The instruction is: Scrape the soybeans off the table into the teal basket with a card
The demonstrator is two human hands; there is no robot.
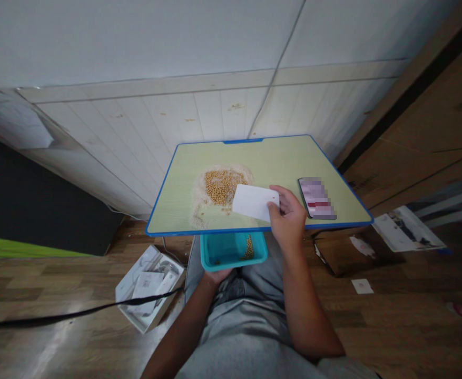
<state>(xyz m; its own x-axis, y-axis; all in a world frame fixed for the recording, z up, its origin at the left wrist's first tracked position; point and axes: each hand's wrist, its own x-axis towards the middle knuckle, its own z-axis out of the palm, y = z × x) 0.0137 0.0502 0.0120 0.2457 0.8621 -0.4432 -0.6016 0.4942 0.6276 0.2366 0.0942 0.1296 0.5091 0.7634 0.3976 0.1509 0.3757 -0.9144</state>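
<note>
My right hand [288,215] pinches a white card [254,201] over the near edge of a small green table with a blue rim [175,158]. The card's far end lies next to a heap of yellow beans mixed with pale grains [219,185] on the tabletop. My left hand [217,276] holds a teal plastic tub [233,249] from below, just under the table's front edge. Some yellow beans [248,247] lie in the tub's right corner. Most of the left hand is hidden by the tub.
A phone [316,198] lies on the table's right side. On the wooden floor are an open white box with papers [148,287], a black cable [68,315], printed sheets [406,229] and cardboard [339,252]. A panelled white wall [215,113] stands behind the table.
</note>
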